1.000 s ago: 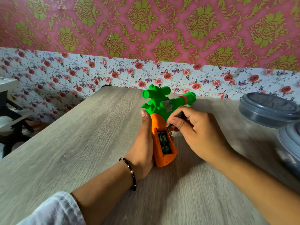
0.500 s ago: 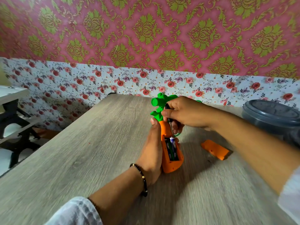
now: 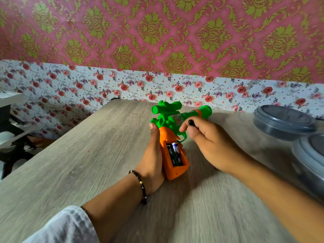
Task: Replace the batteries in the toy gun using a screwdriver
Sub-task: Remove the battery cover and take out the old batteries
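A green and orange toy gun (image 3: 168, 120) lies on the wooden table (image 3: 87, 155), grip toward me. Its battery compartment is uncovered and shows two dark batteries (image 3: 174, 154). My left hand (image 3: 152, 155) grips the orange grip from the left, thumb up against the green body. My right hand (image 3: 208, 142) sits just right of the gun with fingers curled round a screwdriver; only its black handle end (image 3: 190, 122) pokes out above the fingers. The shaft and tip are hidden under the hand. The orange compartment cover is out of sight.
Two grey lidded round containers (image 3: 284, 121) (image 3: 310, 158) stand at the right edge of the table. A floral-papered wall runs behind the far edge. Off the left table edge there is a white and black shelf or stand (image 3: 10, 120).
My right hand came down from the top of the gun to its right side, still holding the screwdriver. It now covers the spot where the orange cover lay. The left hand kept its grip.
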Demonstrator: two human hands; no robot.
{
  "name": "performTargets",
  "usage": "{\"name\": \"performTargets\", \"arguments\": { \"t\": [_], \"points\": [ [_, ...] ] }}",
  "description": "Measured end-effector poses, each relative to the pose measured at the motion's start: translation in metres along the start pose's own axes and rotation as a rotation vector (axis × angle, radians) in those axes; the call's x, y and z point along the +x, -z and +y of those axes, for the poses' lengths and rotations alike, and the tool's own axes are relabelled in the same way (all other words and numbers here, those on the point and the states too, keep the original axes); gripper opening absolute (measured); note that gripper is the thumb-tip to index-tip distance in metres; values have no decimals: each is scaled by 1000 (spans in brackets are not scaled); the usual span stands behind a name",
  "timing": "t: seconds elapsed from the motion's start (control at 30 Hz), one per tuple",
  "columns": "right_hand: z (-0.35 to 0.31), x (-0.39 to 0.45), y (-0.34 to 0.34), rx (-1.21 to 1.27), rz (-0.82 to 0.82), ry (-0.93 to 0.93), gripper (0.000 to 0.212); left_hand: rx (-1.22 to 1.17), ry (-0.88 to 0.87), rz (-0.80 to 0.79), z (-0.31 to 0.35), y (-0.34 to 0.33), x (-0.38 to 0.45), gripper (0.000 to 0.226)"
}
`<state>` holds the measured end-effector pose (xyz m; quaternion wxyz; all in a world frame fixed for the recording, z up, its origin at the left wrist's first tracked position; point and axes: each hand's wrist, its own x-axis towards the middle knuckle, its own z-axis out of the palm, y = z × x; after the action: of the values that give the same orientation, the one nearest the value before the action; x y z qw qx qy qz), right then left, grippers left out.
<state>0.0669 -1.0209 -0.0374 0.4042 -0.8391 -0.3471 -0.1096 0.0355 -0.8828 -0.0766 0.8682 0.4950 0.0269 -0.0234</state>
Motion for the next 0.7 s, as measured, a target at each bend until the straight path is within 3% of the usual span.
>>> {"name": "performTargets", "arguments": {
  "t": [0.27,0.4,0.57,0.7],
  "points": [
    [4,-13,-10,-267,-34,119,26,9,-10,-78,1,-1,-3,71],
    [1,-16,-11,-286,-32,134,28,32,-1,-83,1,0,-2,75],
    [-2,-15,-10,-292,-27,122,11,41,-4,-70,0,-3,-4,72],
    [-4,-15,-12,-295,-30,95,15,53,-13,-67,1,-4,-6,70]
  ]
}}
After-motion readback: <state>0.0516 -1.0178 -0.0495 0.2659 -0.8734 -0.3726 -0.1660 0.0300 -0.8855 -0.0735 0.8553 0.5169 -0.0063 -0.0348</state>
